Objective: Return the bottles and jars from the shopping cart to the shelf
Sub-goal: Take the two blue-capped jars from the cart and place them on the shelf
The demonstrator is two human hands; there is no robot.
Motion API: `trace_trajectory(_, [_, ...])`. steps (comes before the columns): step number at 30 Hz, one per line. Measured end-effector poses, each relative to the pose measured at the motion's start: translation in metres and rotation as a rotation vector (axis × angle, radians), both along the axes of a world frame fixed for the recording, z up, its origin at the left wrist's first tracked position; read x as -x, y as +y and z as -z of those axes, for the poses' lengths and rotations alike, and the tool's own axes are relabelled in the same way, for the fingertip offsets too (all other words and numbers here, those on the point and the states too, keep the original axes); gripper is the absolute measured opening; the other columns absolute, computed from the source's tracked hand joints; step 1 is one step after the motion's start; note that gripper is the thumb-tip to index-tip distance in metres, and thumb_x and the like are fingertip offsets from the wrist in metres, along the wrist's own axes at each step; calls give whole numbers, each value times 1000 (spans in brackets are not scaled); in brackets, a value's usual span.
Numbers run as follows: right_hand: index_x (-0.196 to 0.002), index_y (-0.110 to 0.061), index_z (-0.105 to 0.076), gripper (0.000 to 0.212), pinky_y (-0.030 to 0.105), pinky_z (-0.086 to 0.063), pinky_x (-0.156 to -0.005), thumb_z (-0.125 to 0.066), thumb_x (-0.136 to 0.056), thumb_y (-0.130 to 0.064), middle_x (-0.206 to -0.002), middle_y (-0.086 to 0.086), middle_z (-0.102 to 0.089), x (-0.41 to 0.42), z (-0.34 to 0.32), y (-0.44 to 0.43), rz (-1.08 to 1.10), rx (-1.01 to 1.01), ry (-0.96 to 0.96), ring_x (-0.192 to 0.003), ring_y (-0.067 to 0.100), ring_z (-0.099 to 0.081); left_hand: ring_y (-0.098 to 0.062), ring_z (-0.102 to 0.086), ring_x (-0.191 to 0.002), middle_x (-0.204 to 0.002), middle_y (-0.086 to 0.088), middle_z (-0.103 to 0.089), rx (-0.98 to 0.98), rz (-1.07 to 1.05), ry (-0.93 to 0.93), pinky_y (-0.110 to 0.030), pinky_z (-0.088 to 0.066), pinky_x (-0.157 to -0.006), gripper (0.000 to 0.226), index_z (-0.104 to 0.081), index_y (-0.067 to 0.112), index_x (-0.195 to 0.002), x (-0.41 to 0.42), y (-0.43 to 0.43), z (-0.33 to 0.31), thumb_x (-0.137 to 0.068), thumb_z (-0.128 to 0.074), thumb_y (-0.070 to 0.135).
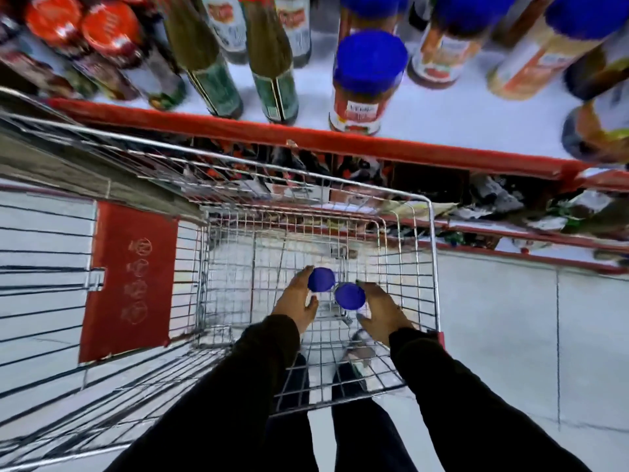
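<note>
We are reaching down into the silver wire shopping cart (432, 240) with both hands at once. Our left hand (296, 301) is curling around the left blue-lidded jar (321, 279), fingers wrapping its far side and thumb pressing in from the near side. Our right hand (381, 310) is cupping the right blue-lidded jar (350, 296) in the same way. The two jars are standing upright on the cart's mesh floor, just beside each other and nearly touching; only their lids are showing, the bodies hidden below. Whether either jar is already off the mesh we cannot tell.

We are judging these to be glass, like the blue-lidded sauce jar (366, 86) standing at the front of the white shelf with a red edge (408, 149): fairly heavy when full, rigid, smooth and breakable. So we are taking hold around the body just under the lid, not by the cap alone, and we are keeping the two apart while lifting so they are not knocking together or against the cart's rim.
</note>
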State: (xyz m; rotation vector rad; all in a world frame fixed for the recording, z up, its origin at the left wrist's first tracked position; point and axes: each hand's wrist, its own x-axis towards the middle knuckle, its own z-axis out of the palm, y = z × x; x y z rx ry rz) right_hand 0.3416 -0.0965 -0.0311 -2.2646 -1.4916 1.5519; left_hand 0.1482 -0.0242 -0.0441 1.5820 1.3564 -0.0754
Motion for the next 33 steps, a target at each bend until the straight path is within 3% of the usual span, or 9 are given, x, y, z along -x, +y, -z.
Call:
trace_trajectory(5, [-142, -13, -54, 70, 34, -48, -106, -79, -78, -3, -141, 11, -59, 3, 32, 6, 90, -68, 3, -126, 32, -59, -26, -47, -136, -152, -9, -43, -32, -71, 47, -24, -37, -110, 69, -34, 15, -151, -12, 5, 30, -89, -63, 7])
trace_trajectory(8, [-136, -14, -58, 69, 37, -52, -100, -86, -73, -7, -133, 11, -65, 2, 39, 11, 84, -109, -3, -118, 32, -63, -29, -57, -124, -136, -12, -58, -82, -88, 49, -19, -41, -94, 61, -48, 10, -140, -17, 11, 37, -83, -71, 7])
trace_trajectory(13, [-131, -15, -61, 68, 31, -54, -93, -89, -70, -12, -127, 8, -69, -1, 27, 9, 133, -147, -16, -112, 29, -65, -24, -63, -112, -122, -7, -67, -134, -167, -12, -18, -44, -92, 50, -60, 11, -127, -7, 2, 24, -79, -75, 8])
trace_trajectory(17, [-129, -18, -61, 68, 29, -54, -89, -90, -69, -18, -125, 5, -68, -6, -3, 7, 145, -226, -27, -109, 26, -66, -24, -65, -109, -119, -6, -69, -181, -216, -53, -36, -52, -97, 51, -61, 12, -124, 2, -6, -6, -77, -78, 13])
trace_trajectory(25, [-129, -18, -61, 72, 24, -50, -91, -93, -66, -24, -123, 3, -67, -20, -86, 6, 199, -379, -1, -107, 23, -65, -21, -63, -111, -122, -5, -67, -266, -311, -133, -33, -51, -99, 56, -60, 11, -125, -3, -14, -95, -75, -83, 15])
trace_trajectory(29, [-127, -23, -62, 72, 30, -54, -96, -94, -63, -31, -124, -1, -68, -35, -126, 4, 228, -475, 10, -107, 19, -65, -19, -60, -113, -126, -8, -62, -269, -376, -183, -32, -52, -100, 61, -58, 8, -128, -12, -13, -134, -73, -85, 12])
trace_trajectory(33, [-123, -20, -63, 72, 29, -54, -94, -94, -61, -43, -120, -1, -69, -57, -161, 6, 244, -606, -17, -104, 18, -66, -15, -57, -113, -118, 6, -55, -279, -378, -279, -23, -48, -98, 64, -55, 9, -131, -29, -6, -171, -74, -84, 13])
